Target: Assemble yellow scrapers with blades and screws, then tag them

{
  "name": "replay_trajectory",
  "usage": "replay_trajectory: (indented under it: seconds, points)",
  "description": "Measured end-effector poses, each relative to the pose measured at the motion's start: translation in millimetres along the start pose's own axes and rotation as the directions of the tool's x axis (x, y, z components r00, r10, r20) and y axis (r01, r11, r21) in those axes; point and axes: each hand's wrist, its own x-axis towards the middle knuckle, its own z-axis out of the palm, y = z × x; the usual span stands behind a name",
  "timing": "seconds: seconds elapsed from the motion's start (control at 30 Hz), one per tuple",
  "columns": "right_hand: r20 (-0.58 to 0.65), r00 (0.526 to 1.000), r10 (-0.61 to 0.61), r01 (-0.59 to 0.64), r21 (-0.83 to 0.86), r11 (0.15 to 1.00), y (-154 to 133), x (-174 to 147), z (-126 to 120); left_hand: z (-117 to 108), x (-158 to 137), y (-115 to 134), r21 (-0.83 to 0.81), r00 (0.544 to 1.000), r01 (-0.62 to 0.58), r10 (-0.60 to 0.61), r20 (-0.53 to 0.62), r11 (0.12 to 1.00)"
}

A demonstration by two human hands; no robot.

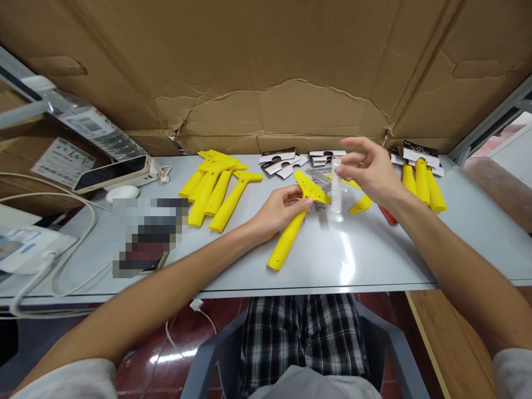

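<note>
My left hand [277,215] is closed around the neck of a yellow T-shaped scraper handle [288,238], whose wide head points up and to the right. Just right of that head, my right hand [369,169] pinches a narrow, translucent whitish strip [336,191] between thumb and fingers. The strip hangs upright and is blurred, so its kind is unclear. Behind it lie thin metal pieces [323,178], with small screw-like bits [318,205] partly hidden by the handle head. Under my right hand are another yellow piece [361,205] and a red object [388,215].
Several yellow handles [216,191] are piled at left. Black-and-white cards [282,162] lie at the back, and carded yellow handles [421,180] at right. A phone [112,173], white cables [89,221] and a pixelated item [147,235] occupy the table's left. Cardboard [266,72] walls the back.
</note>
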Motion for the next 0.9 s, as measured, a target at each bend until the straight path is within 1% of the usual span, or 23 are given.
replay_trajectory:
  seconds: [0.07, 0.13, 0.27, 0.37, 0.5, 0.67, 0.77, 0.9]
  points:
    - [0.109, 0.994, 0.023, -0.03, 0.065, 0.997, -1, -6, 10, 2, -3, 3, 0.033, 0.998, -0.009, 0.007, 0.07, 0.999]
    - [0.176, 0.984, 0.023, -0.042, 0.105, 0.994, -3, -11, 18, 5, -6, 3, 0.044, 0.992, -0.003, -0.003, 0.125, 0.999]
    - [0.193, 0.981, -0.011, -0.01, 0.108, 0.994, -7, -13, 22, 9, -10, 0, 0.015, 0.976, 0.044, -0.046, 0.215, 0.999]
    - [0.22, 0.976, 0.007, -0.026, 0.082, 0.996, -8, -12, 18, 11, -12, -1, 0.036, 0.965, 0.093, -0.099, 0.243, 0.995]
    - [0.282, 0.959, 0.03, -0.048, 0.057, 0.997, -4, -11, 17, 12, -13, 5, 0.088, 0.969, 0.124, -0.14, 0.205, 0.988]
    - [0.338, 0.941, -0.01, -0.008, 0.052, 0.999, 1, -15, 26, 17, -14, 10, 0.102, 0.974, 0.155, -0.169, 0.15, 0.983]
    - [0.333, 0.942, -0.037, 0.023, 0.047, 0.999, 3, -17, 32, 19, -13, 8, 0.089, 0.981, 0.156, -0.165, 0.105, 0.984]
    - [0.283, 0.958, -0.052, 0.038, 0.056, 0.998, 5, -18, 41, 21, -13, 7, 0.084, 0.985, 0.159, -0.164, 0.056, 0.984]
